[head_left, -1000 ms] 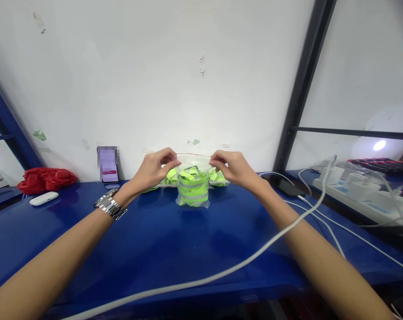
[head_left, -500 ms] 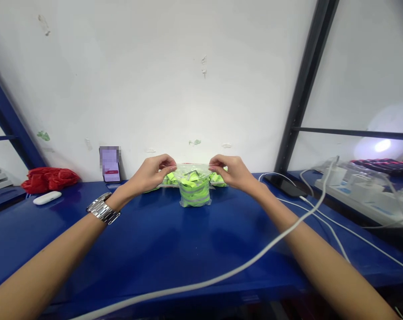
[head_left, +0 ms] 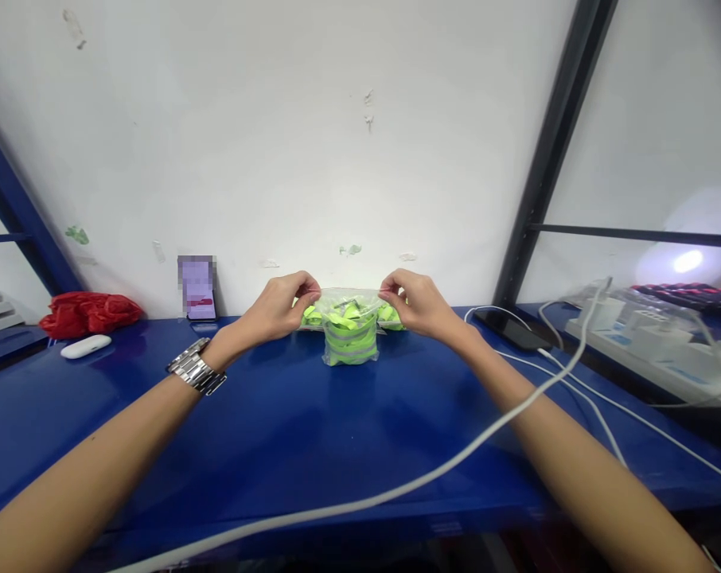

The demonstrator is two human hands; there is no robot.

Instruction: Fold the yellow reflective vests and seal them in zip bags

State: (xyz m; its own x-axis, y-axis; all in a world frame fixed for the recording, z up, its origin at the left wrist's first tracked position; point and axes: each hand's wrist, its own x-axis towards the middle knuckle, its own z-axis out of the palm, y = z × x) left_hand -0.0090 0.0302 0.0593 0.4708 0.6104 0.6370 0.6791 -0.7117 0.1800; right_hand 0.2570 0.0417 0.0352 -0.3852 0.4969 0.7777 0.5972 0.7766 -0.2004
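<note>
Clear plastic bag (head_left: 349, 299), filled with folded yellow-green fabric (head_left: 349, 344) striped in silver, stands upright at my 12 o'clock, towards the far side of the blue table (head_left: 289, 446); whether its base touches the surface or hangs just over it, I cannot tell. My left hand (head_left: 282, 304) grips the bag's top edge at its 10 o'clock corner, thumb and forefinger pinched together on the plastic; my right hand (head_left: 416, 302) has the same pinch on the 2 o'clock corner. The step in hand, as I judge it, is work at the bag's mouth, which is drawn nearly straight and level between the two grips; whether it is sealed is too fine to make out. The next move, I think, calls for even tension along that edge and a light, steady pinch, since the thin film could slip or crease. Both arms reach forward and inward: the left forearm (head_left: 110, 458) from 8 o'clock, a silver watch (head_left: 196, 368) near the wrist, and the right forearm (head_left: 563, 458) from 4 o'clock, backs of the hands turned upward. A white cable (head_left: 396, 493) crosses in front of the right forearm; more yellow-green bundles (head_left: 390, 320) lie just behind the bag.
</note>
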